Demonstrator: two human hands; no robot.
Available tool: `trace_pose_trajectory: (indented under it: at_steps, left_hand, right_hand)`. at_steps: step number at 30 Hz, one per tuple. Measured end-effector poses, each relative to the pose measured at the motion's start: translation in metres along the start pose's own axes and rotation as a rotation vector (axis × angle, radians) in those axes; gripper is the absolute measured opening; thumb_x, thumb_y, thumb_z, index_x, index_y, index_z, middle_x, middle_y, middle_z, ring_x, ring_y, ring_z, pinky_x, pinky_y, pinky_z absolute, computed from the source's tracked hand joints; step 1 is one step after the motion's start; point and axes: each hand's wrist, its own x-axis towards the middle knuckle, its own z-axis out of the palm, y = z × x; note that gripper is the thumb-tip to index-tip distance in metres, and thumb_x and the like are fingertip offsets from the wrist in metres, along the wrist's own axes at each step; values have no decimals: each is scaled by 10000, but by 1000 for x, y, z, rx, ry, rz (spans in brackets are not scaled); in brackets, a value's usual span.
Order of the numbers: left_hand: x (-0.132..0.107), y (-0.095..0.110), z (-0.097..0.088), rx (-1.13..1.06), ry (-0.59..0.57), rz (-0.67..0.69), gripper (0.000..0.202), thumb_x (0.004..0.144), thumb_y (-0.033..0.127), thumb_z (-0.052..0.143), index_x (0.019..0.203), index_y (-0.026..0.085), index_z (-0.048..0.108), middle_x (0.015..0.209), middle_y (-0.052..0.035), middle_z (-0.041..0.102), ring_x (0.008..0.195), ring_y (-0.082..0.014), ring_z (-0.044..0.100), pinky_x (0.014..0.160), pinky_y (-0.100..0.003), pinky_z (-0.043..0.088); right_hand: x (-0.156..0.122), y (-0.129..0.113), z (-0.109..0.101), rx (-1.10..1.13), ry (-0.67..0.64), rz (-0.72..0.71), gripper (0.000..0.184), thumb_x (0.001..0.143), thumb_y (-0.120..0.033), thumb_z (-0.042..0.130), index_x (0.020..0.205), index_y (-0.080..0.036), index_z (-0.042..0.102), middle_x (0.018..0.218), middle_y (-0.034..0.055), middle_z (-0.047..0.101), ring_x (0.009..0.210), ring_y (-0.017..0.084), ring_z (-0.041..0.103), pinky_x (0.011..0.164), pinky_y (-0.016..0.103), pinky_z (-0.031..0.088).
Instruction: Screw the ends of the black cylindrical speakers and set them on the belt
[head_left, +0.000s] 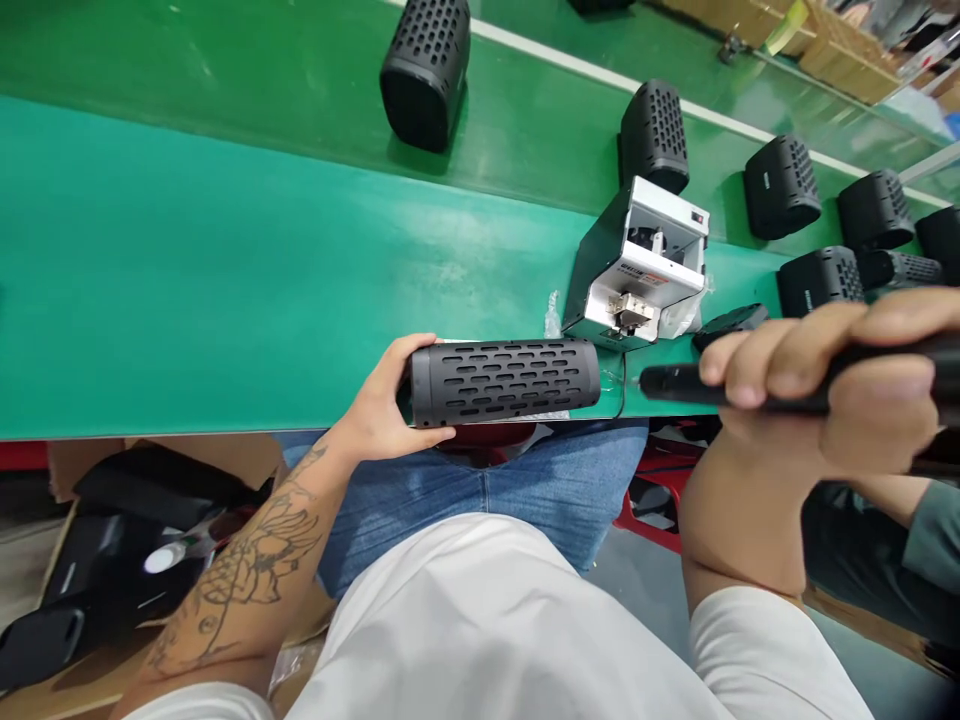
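A black housing with a slotted grille (pixel 510 382) lies on its side at the near edge of the green bench. My left hand (pixel 382 410) grips its left end, thumb on the near side and fingers on the far side. On the right, my right hand (pixel 817 380) is wrapped round a black electric screwdriver (pixel 679 384), held level above the bench edge. Its thin tip points left toward the housing's right end, with a gap between them. Past the housing stands a black and white screw feeder (pixel 641 270), with a cable running down beside it.
More black housings (pixel 426 75) stand along the green line (pixel 262 60) at the back and to the right. Cardboard boxes (pixel 847 50) are at the far right. Below the bench on the left, an open carton (pixel 240 460) holds black parts. Another person's sleeve (pixel 934 540) shows at right.
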Motion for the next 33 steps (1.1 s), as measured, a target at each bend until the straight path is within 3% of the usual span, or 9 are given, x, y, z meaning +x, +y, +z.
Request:
trace_pose_trajectory:
  at_steps: [2, 4, 7, 10, 14, 18, 24, 27, 33]
  left_hand:
    - [-1, -2, 0, 38, 12, 26, 1223, 794, 597, 1121, 1817, 300, 520, 1793, -210, 686, 1638, -480, 760, 1433, -655, 632]
    - [-1, -3, 0, 70, 20, 25, 1190, 828, 595, 1092, 1825, 297, 513, 1793, -208, 684, 1643, -482, 755, 1431, -667, 628]
    - [-2, -5, 1, 67, 8, 8, 1197, 840, 599, 1080, 1840, 295, 496, 1807, -214, 671, 1656, -485, 741, 1441, -686, 611]
    - [-3, -5, 2, 38, -6, 4, 1231, 844, 600, 1085, 1866, 296, 469, 1836, -230, 644, 1676, -492, 725, 1460, -712, 585]
    - [-1, -5, 3, 32, -15, 14, 1249, 852, 596, 1090, 1881, 287, 452, 1854, -246, 631, 1699, -496, 706, 1476, -726, 565]
    - [1, -4, 3, 12, -18, 23, 1260, 846, 600, 1098, 1885, 270, 466, 1852, -253, 640, 1695, -492, 710, 1471, -709, 572]
    - [3, -5, 4, -10, -20, 22, 1312, 829, 633, 1128, 1895, 263, 460, 1876, -266, 615, 1714, -501, 692, 1486, -710, 553]
    - [3, -5, 5, -16, -18, 43, 1307, 846, 651, 1114, 1903, 266, 447, 1882, -263, 608, 1713, -499, 696, 1493, -710, 545]
    - [7, 0, 8, 0, -16, 40, 1308, 819, 618, 1121, 1892, 278, 455, 1862, -232, 629, 1675, -479, 718, 1480, -660, 572]
  right_hand:
    - [28, 24, -6, -29, 197, -200, 566, 838, -611, 1206, 986, -290, 763, 635, -99, 728, 486, 160, 680, 570, 358, 713]
    - [51, 57, -9, -31, 355, -365, 710, 774, -812, 1171, 907, -297, 701, 545, -152, 608, 394, 117, 546, 412, 278, 527]
    - [64, 97, -12, -108, 300, -284, 721, 790, -869, 1138, 930, -328, 683, 570, -150, 604, 426, 126, 546, 437, 325, 557]
    - [54, 110, -12, -95, 234, -225, 648, 843, -807, 1142, 964, -351, 698, 594, -142, 620, 447, 133, 547, 468, 349, 592]
    - [42, 92, -11, -67, 191, -224, 527, 901, -663, 1163, 963, -327, 761, 608, -113, 653, 450, 123, 578, 483, 322, 613]
    - [28, 46, -3, 64, 197, -332, 451, 875, -513, 1206, 962, -285, 827, 595, -113, 687, 408, 137, 616, 447, 302, 628]
    - [-36, -30, 39, 207, -134, -149, 234, 1023, -394, 1107, 1121, -280, 927, 699, -54, 786, 464, 172, 686, 552, 406, 750]
    - [-55, -32, 62, 190, -207, -9, 206, 1055, -392, 1070, 1150, -304, 910, 743, -32, 794, 583, 200, 755, 677, 440, 788]
    - [-43, 6, 84, 222, -274, -117, 198, 1071, -423, 1032, 1053, -324, 862, 659, -77, 725, 461, 157, 644, 562, 355, 721]
